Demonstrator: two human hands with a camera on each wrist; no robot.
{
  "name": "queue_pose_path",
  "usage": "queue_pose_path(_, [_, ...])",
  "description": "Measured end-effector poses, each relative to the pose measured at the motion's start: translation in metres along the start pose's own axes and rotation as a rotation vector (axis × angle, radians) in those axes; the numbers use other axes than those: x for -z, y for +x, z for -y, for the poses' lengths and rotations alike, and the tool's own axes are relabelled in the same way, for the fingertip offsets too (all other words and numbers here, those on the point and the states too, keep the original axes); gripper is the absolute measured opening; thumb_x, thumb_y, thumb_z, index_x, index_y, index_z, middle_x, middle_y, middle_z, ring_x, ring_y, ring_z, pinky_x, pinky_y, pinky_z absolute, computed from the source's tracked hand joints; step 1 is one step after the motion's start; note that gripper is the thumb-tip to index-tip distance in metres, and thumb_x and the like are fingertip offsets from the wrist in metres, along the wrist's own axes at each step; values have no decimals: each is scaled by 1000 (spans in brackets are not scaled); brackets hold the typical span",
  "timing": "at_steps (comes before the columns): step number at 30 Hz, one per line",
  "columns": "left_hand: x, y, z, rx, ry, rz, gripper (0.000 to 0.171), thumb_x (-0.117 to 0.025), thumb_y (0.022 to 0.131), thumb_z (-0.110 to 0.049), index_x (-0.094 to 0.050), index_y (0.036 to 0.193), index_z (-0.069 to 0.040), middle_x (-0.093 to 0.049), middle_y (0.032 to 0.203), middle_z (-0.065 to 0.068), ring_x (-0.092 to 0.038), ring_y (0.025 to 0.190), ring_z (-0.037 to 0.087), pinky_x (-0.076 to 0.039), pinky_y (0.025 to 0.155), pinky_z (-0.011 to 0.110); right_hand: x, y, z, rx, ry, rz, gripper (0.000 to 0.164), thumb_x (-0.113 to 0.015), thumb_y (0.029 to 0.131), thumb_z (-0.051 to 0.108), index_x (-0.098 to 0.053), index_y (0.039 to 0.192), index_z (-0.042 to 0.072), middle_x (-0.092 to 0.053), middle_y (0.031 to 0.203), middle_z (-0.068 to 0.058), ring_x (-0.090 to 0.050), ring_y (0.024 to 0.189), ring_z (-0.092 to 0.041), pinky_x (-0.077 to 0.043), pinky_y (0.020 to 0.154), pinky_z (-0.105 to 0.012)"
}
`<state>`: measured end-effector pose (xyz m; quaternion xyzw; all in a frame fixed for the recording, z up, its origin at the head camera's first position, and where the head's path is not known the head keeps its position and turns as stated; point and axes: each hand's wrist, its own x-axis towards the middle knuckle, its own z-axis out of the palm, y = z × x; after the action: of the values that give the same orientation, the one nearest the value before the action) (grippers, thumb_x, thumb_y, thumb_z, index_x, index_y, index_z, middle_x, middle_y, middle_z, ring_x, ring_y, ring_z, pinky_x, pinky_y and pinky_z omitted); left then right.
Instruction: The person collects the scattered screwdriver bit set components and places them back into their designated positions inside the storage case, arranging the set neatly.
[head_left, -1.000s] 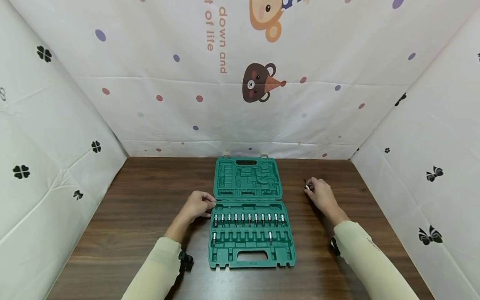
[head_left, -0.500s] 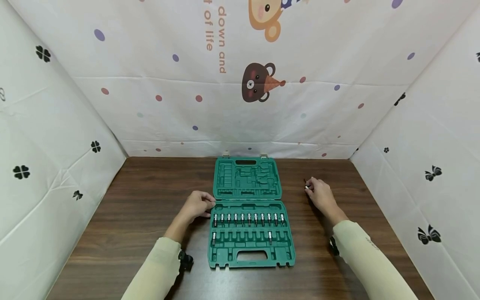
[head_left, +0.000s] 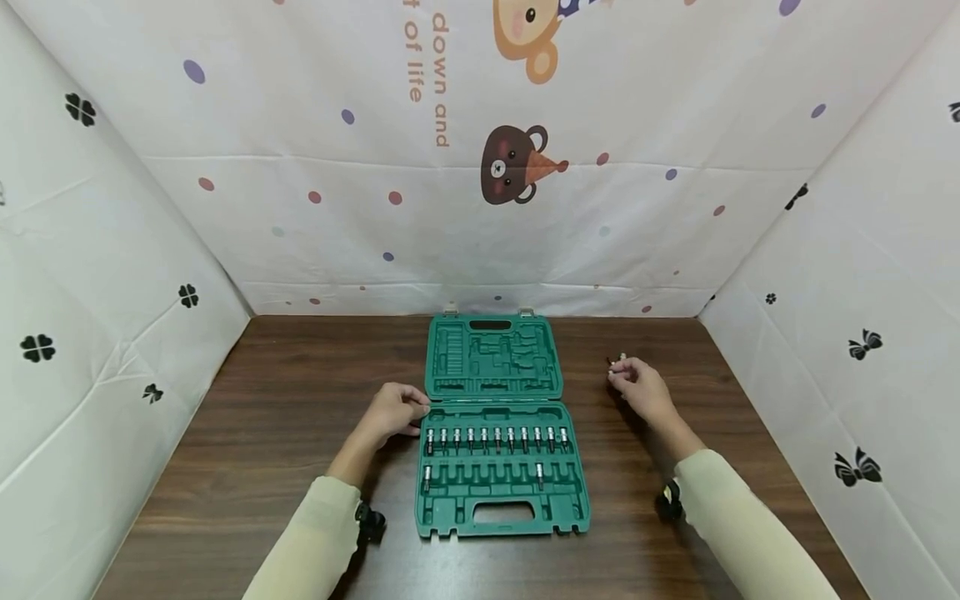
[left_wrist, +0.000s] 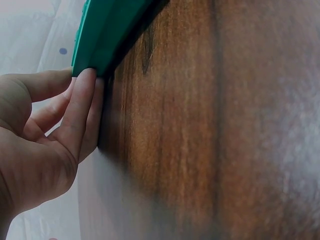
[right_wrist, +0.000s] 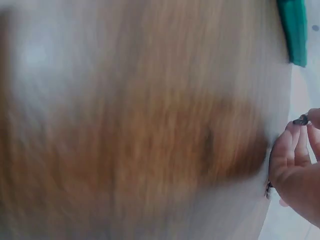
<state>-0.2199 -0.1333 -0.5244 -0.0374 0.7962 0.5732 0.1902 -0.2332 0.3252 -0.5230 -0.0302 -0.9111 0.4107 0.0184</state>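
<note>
A green plastic case [head_left: 442,514] lies unfolded, its moulded lid [head_left: 457,350] to the back. Silver bit sockets [head_left: 497,437] line the upper row; two more sit lower, one at the far left [head_left: 427,477] and one right of centre [head_left: 539,475]. My left hand [head_left: 390,410] grips the case's left edge near the hinge; in the left wrist view its thumb and fingers [left_wrist: 82,95] meet the green corner. To the right of the case, my right hand [head_left: 643,390] pinches a small dark-tipped bit socket [right_wrist: 302,120], mostly hidden by fingers.
Small metal pieces [head_left: 622,357] lie on the table just beyond the right fingertips, partly hidden. The brown wooden table [head_left: 300,358] is bounded by printed white cloth walls [head_left: 337,225] at the back and both sides. Each wrist wears a black camera [head_left: 370,523].
My right hand has turned and shifted slightly, and small metal pieces show beyond its fingertips. My left hand stays at the case edge. The head view has shifted slightly.
</note>
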Motion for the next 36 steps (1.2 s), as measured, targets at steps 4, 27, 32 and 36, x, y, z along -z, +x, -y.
queue_pose_path(4, [0,0,-1,-1,3,1,13,-64,101,-3,-73,108,2,-67,116,18,-69,95,25,-65,69,37,-1,-5,8,-91,309,90,27,-61,105,12,-59,123,-9,-67,113,-15,-65,87,-7,-60,74,-21])
queue_pose_path(27, [0,0,-3,-6,11,-2,13,-63,101,-3,-73,109,2,-66,119,19,-69,94,25,-65,69,37,-12,-35,68,-114,746,373,26,-59,105,7,-55,126,-6,-69,108,-1,-71,101,-12,-61,90,-27])
queue_pose_path(32, [1,-1,-5,-1,10,1,13,-63,101,-2,-72,109,2,-66,119,19,-69,95,25,-65,69,37,-21,-41,85,-115,691,415,22,-62,104,9,-58,122,-3,-69,108,-4,-69,98,-15,-62,90,-31])
queue_pose_path(36, [1,-1,-5,7,5,6,13,-63,101,-2,-72,109,3,-66,117,19,-68,94,25,-65,69,37,-29,-46,96,-101,657,470,21,-62,104,10,-59,121,-2,-68,110,-4,-68,98,-15,-61,92,-34])
